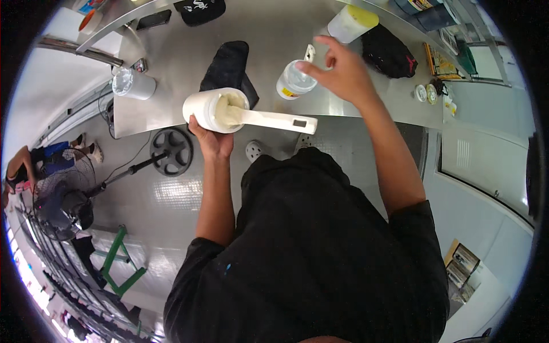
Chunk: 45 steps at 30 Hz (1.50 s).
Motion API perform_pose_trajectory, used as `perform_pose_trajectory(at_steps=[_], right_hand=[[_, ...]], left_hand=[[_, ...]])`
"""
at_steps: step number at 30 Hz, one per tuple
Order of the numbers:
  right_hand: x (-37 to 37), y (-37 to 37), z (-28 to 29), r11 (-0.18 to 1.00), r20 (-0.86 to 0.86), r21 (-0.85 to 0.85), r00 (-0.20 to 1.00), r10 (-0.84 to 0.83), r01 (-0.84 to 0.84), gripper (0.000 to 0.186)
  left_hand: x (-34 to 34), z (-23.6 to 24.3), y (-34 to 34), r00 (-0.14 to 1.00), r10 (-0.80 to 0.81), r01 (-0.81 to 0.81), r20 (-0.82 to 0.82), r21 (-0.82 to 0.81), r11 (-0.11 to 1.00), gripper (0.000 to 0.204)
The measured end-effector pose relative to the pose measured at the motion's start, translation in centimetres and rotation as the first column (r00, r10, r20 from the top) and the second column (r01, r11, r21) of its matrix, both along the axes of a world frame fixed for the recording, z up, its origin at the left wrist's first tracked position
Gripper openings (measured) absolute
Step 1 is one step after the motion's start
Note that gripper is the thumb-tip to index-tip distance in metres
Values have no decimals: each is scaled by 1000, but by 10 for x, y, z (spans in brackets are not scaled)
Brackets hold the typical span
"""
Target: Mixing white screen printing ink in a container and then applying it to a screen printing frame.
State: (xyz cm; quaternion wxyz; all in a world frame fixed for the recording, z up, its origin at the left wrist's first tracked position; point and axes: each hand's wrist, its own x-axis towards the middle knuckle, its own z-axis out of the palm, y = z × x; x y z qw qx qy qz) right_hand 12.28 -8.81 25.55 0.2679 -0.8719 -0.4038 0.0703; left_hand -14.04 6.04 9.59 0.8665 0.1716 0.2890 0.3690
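A white tub [200,108] of pale cream is tilted in my left hand [211,134], with a long white spatula or scraper [277,122] lying in its mouth, its handle reaching out to the right. My right hand [343,77] is raised over the steel counter [274,28], fingers apart and holding nothing, beside a small white jar [291,86] with a yellow label. A white tool with a hole [310,52] shows behind that jar. A black cloth item [223,63] lies on the counter behind the tub.
A white container [136,86] stands at counter left; a yellow-topped container [346,26], black bag [386,48], cap [200,8] and small tubs [429,93] are also on it. Down left are a fan [74,208], another person [26,168] and a green step frame [120,268].
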Motion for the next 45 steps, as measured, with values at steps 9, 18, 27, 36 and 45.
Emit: perform_pose_trajectory(at_steps=[9, 18, 27, 36, 45], right_hand=[[50, -25, -64, 938, 22, 341, 997, -68, 57, 31], [-17, -21, 24, 975, 111, 221, 994, -17, -8, 43], [-94, -28, -8, 969, -577, -61, 800, 162, -240, 35], [-99, -55, 0, 982, -522, 183, 851, 60, 43, 31], [-83, -94, 16, 994, -589, 29, 805, -66, 102, 31]], left_hand=[[-37, -7, -6, 998, 58, -59, -20, -33, 998, 79], [-24, -1, 1, 997, 29, -31, -73, -24, 999, 85], [19, 16, 17, 993, -110, 117, -48, 175, 978, 85], [43, 43, 26, 992, -124, 116, 0, 347, 931, 96], [60, 30, 25, 998, -41, 28, 43, 267, 963, 94]])
